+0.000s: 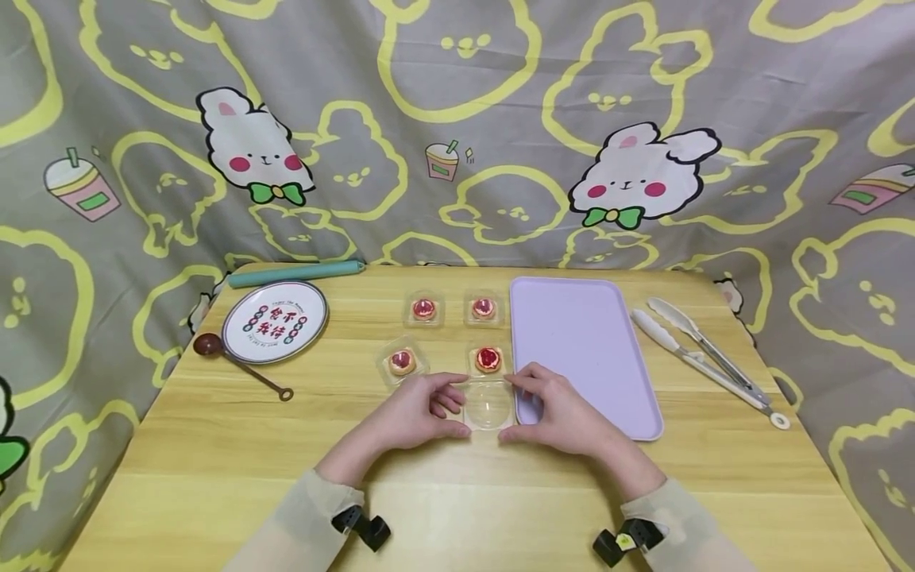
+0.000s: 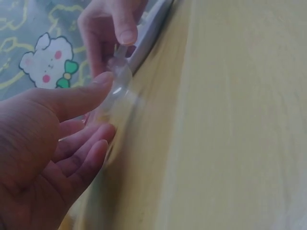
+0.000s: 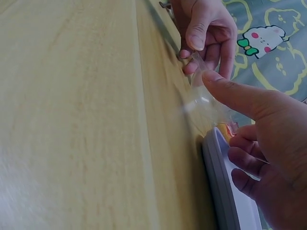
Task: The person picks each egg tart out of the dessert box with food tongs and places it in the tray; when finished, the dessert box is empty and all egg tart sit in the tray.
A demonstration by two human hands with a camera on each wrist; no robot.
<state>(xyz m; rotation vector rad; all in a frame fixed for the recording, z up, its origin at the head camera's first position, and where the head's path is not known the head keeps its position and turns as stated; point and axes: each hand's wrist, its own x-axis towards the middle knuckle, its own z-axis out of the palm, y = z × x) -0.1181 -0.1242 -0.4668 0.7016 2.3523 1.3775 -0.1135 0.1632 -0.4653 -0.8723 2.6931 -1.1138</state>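
Observation:
Near the middle of the table, a clear plastic clamshell box (image 1: 473, 373) stands open with a small red-topped tart (image 1: 488, 359) in its base. Its domed lid (image 1: 488, 405) is on the near side, between both hands. My left hand (image 1: 415, 413) holds the lid's left edge, thumb at the near corner and fingers loosely bent. On the opposite edge, my right hand (image 1: 561, 409) holds the lid with its thumb near and index finger toward the hinge. In the left wrist view the lid (image 2: 122, 79) is tilted and partly hidden by the thumb.
Three more boxed tarts sit behind and left, one being a near-left tart (image 1: 402, 361). A lilac tray (image 1: 586, 342) lies beside the right hand, with tongs (image 1: 704, 361) farther right. At left are a white plate (image 1: 275, 322), a brown ladle (image 1: 209, 345) and a teal stick (image 1: 296, 274).

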